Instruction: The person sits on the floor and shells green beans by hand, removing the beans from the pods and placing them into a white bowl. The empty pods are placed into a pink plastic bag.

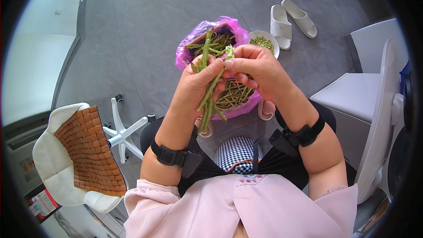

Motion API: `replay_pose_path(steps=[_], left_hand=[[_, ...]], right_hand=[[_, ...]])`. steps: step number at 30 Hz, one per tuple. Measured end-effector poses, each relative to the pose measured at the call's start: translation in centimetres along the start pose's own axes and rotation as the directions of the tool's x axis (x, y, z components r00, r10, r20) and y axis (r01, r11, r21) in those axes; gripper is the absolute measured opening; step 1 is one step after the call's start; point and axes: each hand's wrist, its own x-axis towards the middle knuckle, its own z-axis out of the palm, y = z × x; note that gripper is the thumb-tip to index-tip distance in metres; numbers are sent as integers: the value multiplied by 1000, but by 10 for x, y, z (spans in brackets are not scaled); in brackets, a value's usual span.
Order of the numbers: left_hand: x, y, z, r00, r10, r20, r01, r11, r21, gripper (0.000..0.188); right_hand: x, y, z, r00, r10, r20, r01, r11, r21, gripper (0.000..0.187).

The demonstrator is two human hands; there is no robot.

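Note:
My left hand [194, 81] is closed around several long green bean pods [206, 46], whose ends stick out above and below the fist. Between the two hands, one pod [229, 52] has its pale upper end pinched by the thumb and forefinger of my right hand [263, 68]; both thumbs nearly meet there. Behind my hands, a pink plastic bag [240, 26] holds more pods. Below my hands, a heap of thin brownish-green pods [233, 94] lies on pink plastic. A white bowl [276, 48] of small green shelled beans [263, 42] stands right of the bag, partly behind my right hand.
White slippers [281, 28] lie on the grey tiled floor beyond the bowl. At left stands a white swivel chair [55, 163] with a brown slatted mat. To the right is a white chair [374, 105]. A houndstooth-covered round seat [235, 150] shows between my legs.

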Motion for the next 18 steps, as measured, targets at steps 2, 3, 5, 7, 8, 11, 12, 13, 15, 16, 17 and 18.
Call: replay_pose_path(steps=[2,3,5,7,8,11,12,13,15,16,17,18], left_hand=[[-2,4,7,998,-42,-41,43,999,7,14],[-3,5,9,996,-63,-62,64,998,9,15],[-4,6,8,996,-83,-32,86,994,70,17],[-3,4,5,998,-62,-8,63,993,97,17],[-1,2,3,1000,-30,1,30,995,95,18],[0,0,2,999,46,-9,-45,995,92,18],[0,-1,2,998,68,-19,-66,994,92,18],[0,-1,3,996,83,-34,-80,992,100,18],[-1,-1,4,991,115,-63,-107,987,116,18],[-2,0,4,991,124,-54,-116,985,131,18],[-3,1,4,990,132,-44,-125,981,147,18],[-4,2,5,989,141,-34,-133,978,161,19]], right_hand=[[0,0,-2,998,-49,-39,50,999,9,9],[1,-1,-6,995,-84,-58,85,996,10,8],[2,-3,-10,989,-121,-87,121,993,4,9],[2,-2,-10,993,-91,-80,90,996,-11,11],[2,-2,-11,994,-75,-77,74,997,-19,12],[1,-1,-10,998,-55,-30,54,997,-49,14],[1,-1,-10,998,-58,-23,57,997,-51,14],[0,-3,-11,998,-61,-15,61,997,-53,14],[0,-4,-10,998,-58,-13,57,997,-58,14],[0,-4,-10,998,-51,-20,50,997,-62,14],[0,-4,-9,999,-45,-27,43,997,-66,14],[0,-4,-8,999,-44,-30,43,997,-62,14]])
